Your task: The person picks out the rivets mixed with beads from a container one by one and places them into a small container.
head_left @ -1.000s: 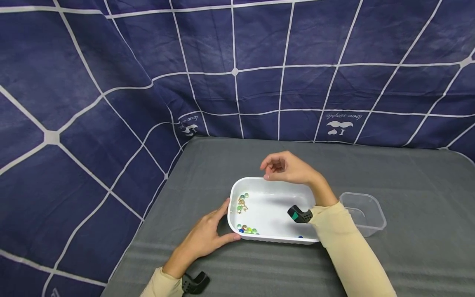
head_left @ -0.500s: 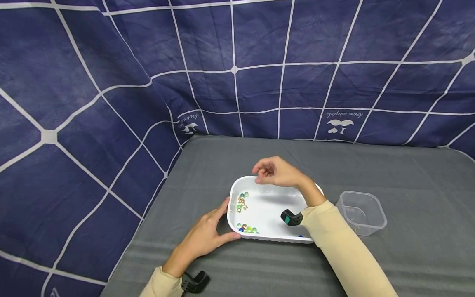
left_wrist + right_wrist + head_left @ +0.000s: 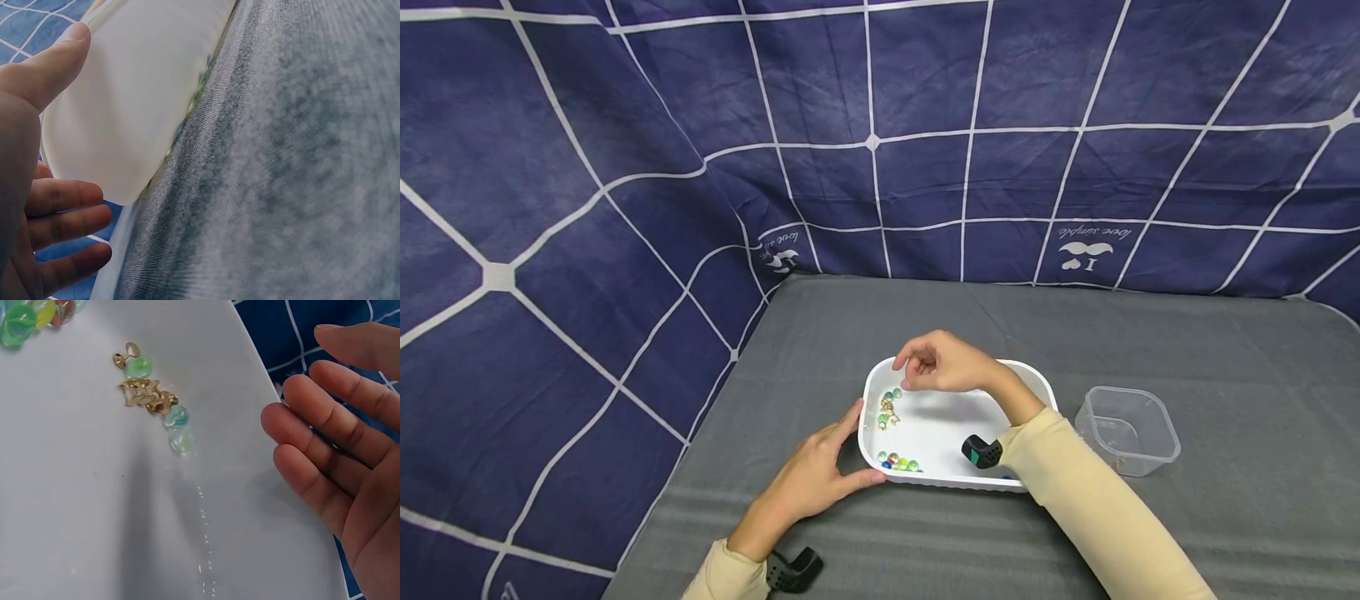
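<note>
The right wrist view shows the gold pins point(image 3: 145, 397) up close, with flat round heads, in a row with green and blue marbles point(image 3: 139, 367); from the head they are just tiny shiny bits. Only the head view shows the clear box point(image 3: 1150, 462), which sits on the gray cloth point(image 3: 1247, 417) to the right of the white tray point(image 3: 943, 429). The left wrist view shows the outside of the tray, with a bit of color low on its edge. The right hand point(image 3: 946, 364) holds nothing: its fingers are loosely bent, and the thumb is apart from them. It is over the far side of the tray. The left hand point(image 3: 818, 477) is spread wide at the near left corner, its thumb touching the tray's edge and three fingers sticking out free. The pins lie inside the tray by the left wall, near the right fingertips but not touching them. That wall is between the pins and the left hand. More marbles sit in the near left corner.
</note>
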Motion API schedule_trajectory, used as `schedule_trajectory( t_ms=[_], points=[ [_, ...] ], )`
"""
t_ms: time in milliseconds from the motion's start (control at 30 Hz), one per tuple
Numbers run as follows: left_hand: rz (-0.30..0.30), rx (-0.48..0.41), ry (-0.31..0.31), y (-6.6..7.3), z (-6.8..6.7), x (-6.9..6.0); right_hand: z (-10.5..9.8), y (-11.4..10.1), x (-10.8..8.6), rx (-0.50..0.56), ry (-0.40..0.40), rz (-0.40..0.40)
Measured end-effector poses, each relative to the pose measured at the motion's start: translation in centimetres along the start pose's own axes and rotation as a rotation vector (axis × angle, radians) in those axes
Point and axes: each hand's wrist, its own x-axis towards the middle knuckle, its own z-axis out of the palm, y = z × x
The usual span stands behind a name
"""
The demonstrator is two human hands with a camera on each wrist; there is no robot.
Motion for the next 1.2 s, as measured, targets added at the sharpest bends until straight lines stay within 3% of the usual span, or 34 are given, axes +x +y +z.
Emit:
schedule_trajectory(
  t_ms=[633, 967, 1200],
  points=[
    [0.013, 0.014, 0.015, 0.1, 0.0, 0.0, 0.9, 1.0, 0.7, -0.147, -0.133, 0.024],
    [0.019, 0.015, 0.018, 0.0, 0.0, -0.1, 1.5, 1.4, 1.2, -0.203, -0.129, 0.039],
    [0.020, 0.011, 0.011, 0.0, 0.0, -0.1, 2.6, 1.8, 1.6, -0.245, -0.182, 0.067]
  ],
)
